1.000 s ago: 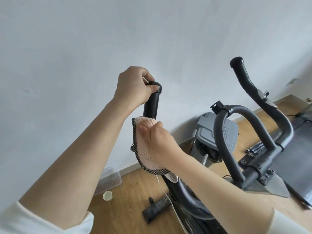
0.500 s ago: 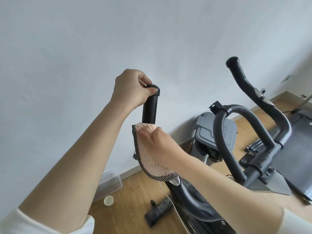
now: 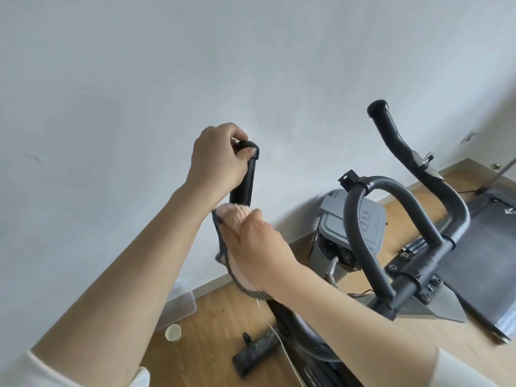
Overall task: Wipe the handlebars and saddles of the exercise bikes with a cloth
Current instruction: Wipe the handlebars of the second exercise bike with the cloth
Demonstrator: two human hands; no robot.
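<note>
The exercise bike's left handlebar grip (image 3: pixel 245 180) is a black upright bar in the middle of the view. My left hand (image 3: pixel 217 160) grips its top end, thumb over the cap. Just below, my right hand (image 3: pixel 257 247) holds a pink cloth with a dark checked edge (image 3: pixel 237 216) wrapped round the same bar. The right handlebar (image 3: pixel 396 138) rises free at the right, joined by a grey curved loop bar (image 3: pixel 360 238) and a clamp (image 3: pixel 416 277). No saddle is in view.
A grey lidded bin (image 3: pixel 335 219) stands by the white wall behind the bike. On the wooden floor lie a clear plastic box (image 3: pixel 181 303), a small paper cup (image 3: pixel 173 332) and a dark pedal-like block (image 3: pixel 257 350). A dark treadmill deck (image 3: pixel 491 247) lies at right.
The view has shifted slightly and the bars sit a little lower and left. My right hand with the cloth stays on the bar just below the left hand, moved only slightly.
</note>
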